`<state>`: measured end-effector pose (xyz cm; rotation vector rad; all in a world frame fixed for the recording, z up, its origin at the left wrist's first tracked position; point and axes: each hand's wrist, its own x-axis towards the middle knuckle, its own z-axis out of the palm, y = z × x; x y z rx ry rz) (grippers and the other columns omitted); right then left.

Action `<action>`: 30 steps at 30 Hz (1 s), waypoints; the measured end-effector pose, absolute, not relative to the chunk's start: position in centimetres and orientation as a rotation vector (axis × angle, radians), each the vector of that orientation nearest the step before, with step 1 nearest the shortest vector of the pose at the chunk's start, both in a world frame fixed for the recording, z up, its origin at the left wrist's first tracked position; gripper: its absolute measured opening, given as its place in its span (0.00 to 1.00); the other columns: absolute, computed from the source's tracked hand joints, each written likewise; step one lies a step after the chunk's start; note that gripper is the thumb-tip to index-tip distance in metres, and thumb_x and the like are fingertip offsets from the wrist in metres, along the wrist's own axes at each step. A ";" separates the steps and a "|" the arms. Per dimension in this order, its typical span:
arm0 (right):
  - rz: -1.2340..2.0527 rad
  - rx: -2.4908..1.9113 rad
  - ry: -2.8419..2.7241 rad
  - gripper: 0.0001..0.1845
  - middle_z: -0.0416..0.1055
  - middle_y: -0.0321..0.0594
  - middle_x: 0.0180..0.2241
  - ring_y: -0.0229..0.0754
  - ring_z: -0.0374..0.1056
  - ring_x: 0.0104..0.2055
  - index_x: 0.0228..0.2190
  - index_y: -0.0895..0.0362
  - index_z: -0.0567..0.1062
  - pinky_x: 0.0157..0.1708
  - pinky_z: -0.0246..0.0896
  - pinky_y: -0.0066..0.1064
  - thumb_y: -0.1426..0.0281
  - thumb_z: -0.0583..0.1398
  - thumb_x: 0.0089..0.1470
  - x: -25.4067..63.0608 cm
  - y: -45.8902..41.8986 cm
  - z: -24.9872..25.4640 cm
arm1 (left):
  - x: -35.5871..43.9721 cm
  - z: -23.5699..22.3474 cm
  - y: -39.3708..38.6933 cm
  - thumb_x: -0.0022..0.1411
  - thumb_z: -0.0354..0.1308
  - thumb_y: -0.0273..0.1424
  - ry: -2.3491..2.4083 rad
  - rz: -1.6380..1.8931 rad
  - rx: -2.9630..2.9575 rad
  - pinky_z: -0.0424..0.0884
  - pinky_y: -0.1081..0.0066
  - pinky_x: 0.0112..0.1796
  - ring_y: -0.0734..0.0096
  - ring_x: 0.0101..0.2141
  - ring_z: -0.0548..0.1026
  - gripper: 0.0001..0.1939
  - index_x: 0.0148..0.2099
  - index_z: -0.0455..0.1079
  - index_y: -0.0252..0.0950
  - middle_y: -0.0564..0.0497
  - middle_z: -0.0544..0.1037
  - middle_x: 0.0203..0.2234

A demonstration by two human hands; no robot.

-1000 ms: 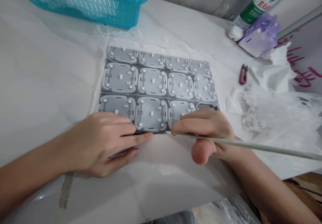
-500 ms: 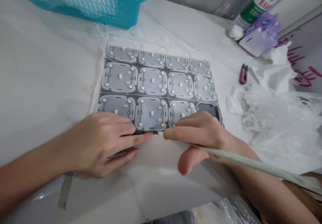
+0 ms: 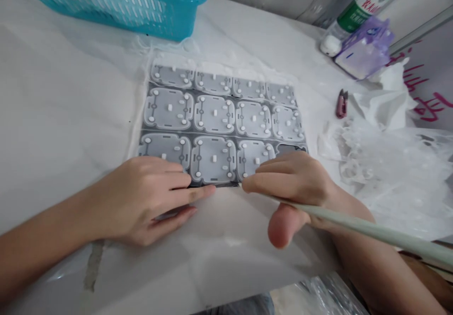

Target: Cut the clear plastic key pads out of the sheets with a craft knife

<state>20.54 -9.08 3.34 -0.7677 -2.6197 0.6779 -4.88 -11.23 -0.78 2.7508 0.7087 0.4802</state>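
Looking down through the head camera from my remote station, I see two bare forearms reaching in from the lower corners of the view. The left hand (image 3: pixel 141 202) lies palm down and flat, its fingers stretched to the right, with the fingertips resting on the near edge of a grey rubber keypad sheet (image 3: pixel 214 126). This hand is open, pressing rather than gripping. The right hand (image 3: pixel 293 187) is curled in a narrow pinch around a long, thin, pale green rod (image 3: pixel 371 227). Its thumb bends beneath the rod, while its fingers lie over the top.

The rod runs from the right fingertips out past the lower right of the view, and its tip sits at the sheet's near edge. The sheet lies flat in the middle of a white-covered counter (image 3: pixel 71 93), nearer the front edge than the back. Its long axis runs left to right, and its rounded-square panels, studded with small white nubs, stand in three rows of four.

A turquoise plastic basket (image 3: pixel 116 4) sits at the counter's back left corner. At the back right are a white bottle with a green label (image 3: pixel 357 8) and a translucent purple packet (image 3: pixel 364 48). Small pink snips (image 3: pixel 341 103) lie right of the sheet, beside crumpled clear plastic film (image 3: pixel 392 173).
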 end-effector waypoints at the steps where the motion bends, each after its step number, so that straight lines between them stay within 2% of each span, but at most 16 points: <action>1: 0.731 -0.765 -2.590 0.37 0.48 0.32 0.16 0.30 0.46 0.18 0.20 0.60 0.67 0.19 0.40 0.26 0.46 0.38 0.60 20.6 -9.0 3.3 | -4.9 -0.8 -11.2 0.65 0.50 0.29 0.712 0.477 2.747 0.59 0.70 0.27 0.73 0.26 0.67 0.17 0.56 0.66 0.40 0.58 0.72 0.24; 7: 1.046 -0.767 -2.446 0.34 0.50 0.32 0.19 0.28 0.49 0.20 0.23 0.60 0.69 0.20 0.44 0.22 0.46 0.42 0.58 20.9 -8.3 3.0 | -4.8 -0.7 -11.4 0.66 0.49 0.29 0.752 0.424 2.736 0.59 0.70 0.28 0.73 0.27 0.68 0.16 0.54 0.67 0.40 0.57 0.74 0.25; 13: 0.967 -0.659 -2.487 0.33 0.52 0.31 0.18 0.29 0.48 0.20 0.28 0.61 0.72 0.20 0.45 0.24 0.47 0.44 0.59 20.4 -8.7 1.8 | -4.7 -0.3 -11.4 0.65 0.49 0.28 0.746 0.417 2.728 0.58 0.71 0.26 0.74 0.25 0.66 0.16 0.54 0.68 0.40 0.58 0.71 0.24; 17: 1.020 -0.601 -2.509 0.27 0.54 0.31 0.20 0.29 0.48 0.21 0.34 0.60 0.72 0.21 0.46 0.22 0.49 0.51 0.58 20.4 -9.1 1.1 | -4.7 -0.3 -11.3 0.65 0.49 0.28 0.748 0.400 2.718 0.56 0.72 0.26 0.73 0.24 0.65 0.15 0.53 0.68 0.40 0.57 0.71 0.24; 23: 1.053 -0.712 -2.429 0.19 0.54 0.30 0.19 0.27 0.46 0.19 0.26 0.60 0.72 0.18 0.45 0.20 0.56 0.57 0.57 21.1 -8.7 2.0 | -4.8 -0.8 -11.2 0.65 0.50 0.30 0.702 0.479 2.747 0.57 0.71 0.26 0.73 0.24 0.65 0.16 0.54 0.67 0.39 0.57 0.70 0.23; 30: 0.994 -0.845 -2.475 0.24 0.62 0.34 0.19 0.27 0.53 0.20 0.21 0.61 0.71 0.20 0.48 0.19 0.56 0.54 0.59 21.7 -8.1 3.5 | -4.9 -1.0 -11.2 0.65 0.50 0.29 0.699 0.470 2.769 0.58 0.70 0.27 0.71 0.25 0.67 0.17 0.55 0.66 0.38 0.57 0.70 0.23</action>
